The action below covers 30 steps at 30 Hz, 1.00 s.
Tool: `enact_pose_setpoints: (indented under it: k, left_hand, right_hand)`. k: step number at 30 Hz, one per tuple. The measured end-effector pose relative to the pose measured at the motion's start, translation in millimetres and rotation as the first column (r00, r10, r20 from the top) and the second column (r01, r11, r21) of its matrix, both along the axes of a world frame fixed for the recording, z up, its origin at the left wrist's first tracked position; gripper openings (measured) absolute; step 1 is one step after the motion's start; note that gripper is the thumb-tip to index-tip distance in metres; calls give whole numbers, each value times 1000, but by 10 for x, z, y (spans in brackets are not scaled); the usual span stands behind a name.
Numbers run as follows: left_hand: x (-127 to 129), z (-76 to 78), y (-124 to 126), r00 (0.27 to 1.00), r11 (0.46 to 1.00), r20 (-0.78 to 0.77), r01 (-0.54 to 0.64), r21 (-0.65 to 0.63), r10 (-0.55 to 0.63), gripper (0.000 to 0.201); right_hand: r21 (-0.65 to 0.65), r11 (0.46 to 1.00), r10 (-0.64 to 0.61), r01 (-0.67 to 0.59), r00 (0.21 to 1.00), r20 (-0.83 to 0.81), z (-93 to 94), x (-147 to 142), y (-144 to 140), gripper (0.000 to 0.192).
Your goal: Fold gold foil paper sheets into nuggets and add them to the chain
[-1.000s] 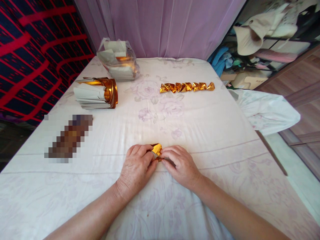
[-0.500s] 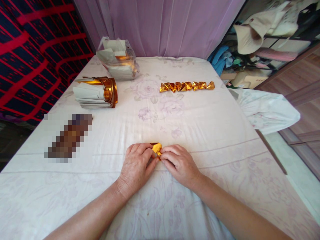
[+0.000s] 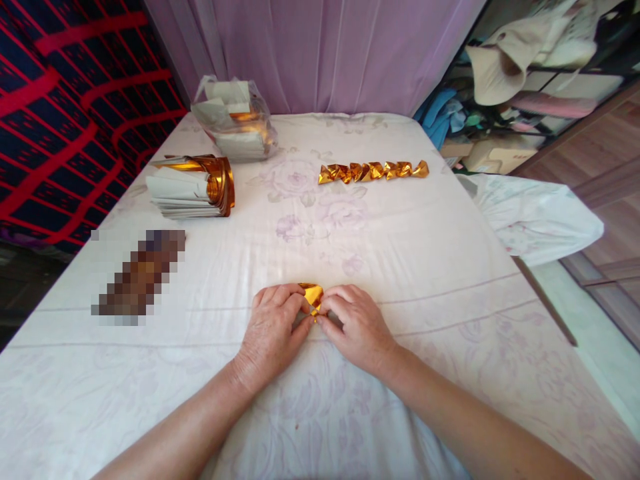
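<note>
A partly folded piece of gold foil paper (image 3: 313, 293) lies between my two hands near the front of the table. My left hand (image 3: 277, 317) pinches its left side, with thumb and fingers closed on it. From the other side my right hand (image 3: 355, 323) grips the near right edge, thumb and forefinger drawn together. The fingers hide much of the paper, and a small greyish patch shows between the fingertips. Farther back on the right, several folded gold foil pieces (image 3: 374, 172) stand in a row.
A fanned stack of gold and white paper sheets (image 3: 183, 190) sits at the left. Behind it is a clear plastic bag (image 3: 235, 120) of similar paper. A pixelated patch covers something at the left. Crowded shelves (image 3: 530, 100) and a white bag (image 3: 545, 217) are beyond the table's right edge.
My right thumb and forefinger have shifted slightly left and closer to the left fingertips. The foil's near edge looks more pressed together. The view has moved very little.
</note>
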<state>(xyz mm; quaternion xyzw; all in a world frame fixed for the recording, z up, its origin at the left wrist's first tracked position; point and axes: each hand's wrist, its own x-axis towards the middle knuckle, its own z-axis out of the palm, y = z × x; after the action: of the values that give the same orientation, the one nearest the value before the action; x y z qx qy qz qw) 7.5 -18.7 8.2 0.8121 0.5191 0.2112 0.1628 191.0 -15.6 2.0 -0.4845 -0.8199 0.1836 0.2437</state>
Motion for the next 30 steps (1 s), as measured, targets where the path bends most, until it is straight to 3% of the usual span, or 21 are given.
enact_pose_setpoints:
  k: [5,12,18,24,30]
  left_hand:
    - [-18,-5,3,1000,1000,15,-1,-28,2,10]
    - [-49,-43,-2,998,997,60,32,65,-36,19]
    - [-158,-59,25,999,982,21,-36,188,33,53]
    - [-296,-70,142,985,980,-93,155,122,-144,36]
    - [-379,35,179,954,961,-118,277,1,-275,49]
  right_hand:
    - [-40,998,48,-52,994,-102,-11,63,9,16]
    - [81,993,88,-80,992,-90,-63,103,-28,16]
    - [216,971,103,-99,995,-9,-66,81,-67,12]
    - [279,951,111,-133,989,92,-24,84,-85,15]
    - [350,925,107,-148,985,134,-29,99,-87,16]
